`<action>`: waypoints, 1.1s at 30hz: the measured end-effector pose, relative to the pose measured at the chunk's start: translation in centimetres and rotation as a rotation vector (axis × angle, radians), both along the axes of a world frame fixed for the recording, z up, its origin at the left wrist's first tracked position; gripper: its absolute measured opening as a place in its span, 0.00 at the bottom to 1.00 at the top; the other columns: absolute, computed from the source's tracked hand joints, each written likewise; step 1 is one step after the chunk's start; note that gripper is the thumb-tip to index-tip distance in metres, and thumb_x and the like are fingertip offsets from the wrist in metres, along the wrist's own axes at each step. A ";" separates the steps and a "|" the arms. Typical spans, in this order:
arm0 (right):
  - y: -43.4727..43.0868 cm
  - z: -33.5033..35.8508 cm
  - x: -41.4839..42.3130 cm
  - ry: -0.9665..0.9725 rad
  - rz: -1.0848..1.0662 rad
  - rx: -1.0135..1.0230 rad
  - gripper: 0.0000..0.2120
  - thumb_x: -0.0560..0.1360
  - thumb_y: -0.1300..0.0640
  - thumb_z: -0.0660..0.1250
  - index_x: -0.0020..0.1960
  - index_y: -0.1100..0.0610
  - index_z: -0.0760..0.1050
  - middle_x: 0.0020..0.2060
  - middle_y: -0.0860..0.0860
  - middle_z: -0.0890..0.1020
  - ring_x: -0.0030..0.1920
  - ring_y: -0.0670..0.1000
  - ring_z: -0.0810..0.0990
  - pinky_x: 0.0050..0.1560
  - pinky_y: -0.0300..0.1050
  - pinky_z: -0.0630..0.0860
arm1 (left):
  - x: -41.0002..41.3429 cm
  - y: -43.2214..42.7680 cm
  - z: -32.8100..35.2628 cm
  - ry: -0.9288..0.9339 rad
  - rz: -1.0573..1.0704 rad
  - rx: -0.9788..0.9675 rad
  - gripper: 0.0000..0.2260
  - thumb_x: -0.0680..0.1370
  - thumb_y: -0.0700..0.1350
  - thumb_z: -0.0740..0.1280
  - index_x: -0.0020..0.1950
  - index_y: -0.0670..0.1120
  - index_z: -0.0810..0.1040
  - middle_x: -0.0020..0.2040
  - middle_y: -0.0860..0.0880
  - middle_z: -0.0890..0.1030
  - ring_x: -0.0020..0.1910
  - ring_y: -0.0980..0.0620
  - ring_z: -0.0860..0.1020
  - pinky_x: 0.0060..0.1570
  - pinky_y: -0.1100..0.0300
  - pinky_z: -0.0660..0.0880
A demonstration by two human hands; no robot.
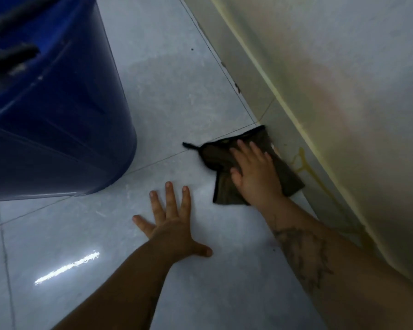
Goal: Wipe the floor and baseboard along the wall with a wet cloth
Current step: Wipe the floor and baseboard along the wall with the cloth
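A dark olive cloth [227,189] with a black hanging loop lies flat on the pale tiled floor [172,96], its far edge against the grey baseboard [248,75]. My right hand [255,172] presses down on the cloth with fingers spread, fingertips close to the baseboard. My left hand [172,222] rests flat on the bare tile to the left of the cloth, fingers apart, holding nothing. A yellowish drip stain [303,163] marks the baseboard just right of the cloth.
A big blue plastic drum [57,115] stands on the floor at the left, close to my left hand. The cream wall [343,67] rises above the baseboard on the right. A damp sheen shows on the tiles beyond the cloth.
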State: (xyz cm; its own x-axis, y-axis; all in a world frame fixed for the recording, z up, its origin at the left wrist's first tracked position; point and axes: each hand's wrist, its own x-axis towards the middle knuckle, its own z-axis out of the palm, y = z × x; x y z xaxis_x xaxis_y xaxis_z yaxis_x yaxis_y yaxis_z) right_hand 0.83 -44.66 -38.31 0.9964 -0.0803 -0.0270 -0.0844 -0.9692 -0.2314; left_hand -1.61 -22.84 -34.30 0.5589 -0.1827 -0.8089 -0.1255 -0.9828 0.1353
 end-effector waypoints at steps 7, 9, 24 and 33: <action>1.9 0.1 -10.0 -0.108 -0.232 -0.033 0.22 0.68 0.50 0.59 0.59 0.57 0.74 0.57 0.59 0.77 0.54 0.62 0.74 0.51 0.57 0.71 | 0.1 -0.1 0.4 0.014 0.008 -0.005 0.69 0.55 0.71 0.74 0.65 0.58 0.16 0.63 0.50 0.12 0.64 0.39 0.17 0.63 0.24 0.36; 3.2 -0.2 -10.3 -0.106 -0.118 -0.007 0.20 0.70 0.51 0.61 0.60 0.55 0.73 0.58 0.58 0.77 0.56 0.61 0.73 0.52 0.55 0.70 | 0.0 -0.1 0.4 0.015 0.009 0.000 0.69 0.55 0.71 0.74 0.66 0.57 0.16 0.63 0.49 0.13 0.64 0.39 0.18 0.63 0.24 0.36; 4.4 0.3 -11.5 -0.057 -0.048 -0.047 0.22 0.71 0.50 0.62 0.63 0.55 0.75 0.63 0.57 0.77 0.61 0.62 0.74 0.55 0.55 0.67 | 0.2 -0.3 1.0 -0.012 0.010 -0.016 0.68 0.56 0.71 0.74 0.66 0.59 0.16 0.66 0.50 0.14 0.66 0.39 0.19 0.63 0.24 0.36; -0.8 0.3 -1.0 0.055 -0.077 -0.085 0.25 0.73 0.45 0.54 0.67 0.50 0.72 0.73 0.52 0.68 0.72 0.59 0.64 0.67 0.65 0.62 | -0.3 -0.1 0.1 -0.025 -0.002 -0.038 0.69 0.55 0.71 0.74 0.66 0.59 0.16 0.65 0.51 0.14 0.65 0.39 0.18 0.63 0.25 0.36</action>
State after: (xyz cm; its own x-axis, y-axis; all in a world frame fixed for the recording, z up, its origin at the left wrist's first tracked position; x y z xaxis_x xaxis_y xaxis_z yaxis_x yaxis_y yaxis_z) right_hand -0.18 -45.42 -38.04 0.9844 -0.1609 -0.0716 -0.1697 -0.9753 -0.1416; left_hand -1.95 -22.96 -34.18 0.5783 -0.2144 -0.7872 -0.1315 -0.9767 0.1694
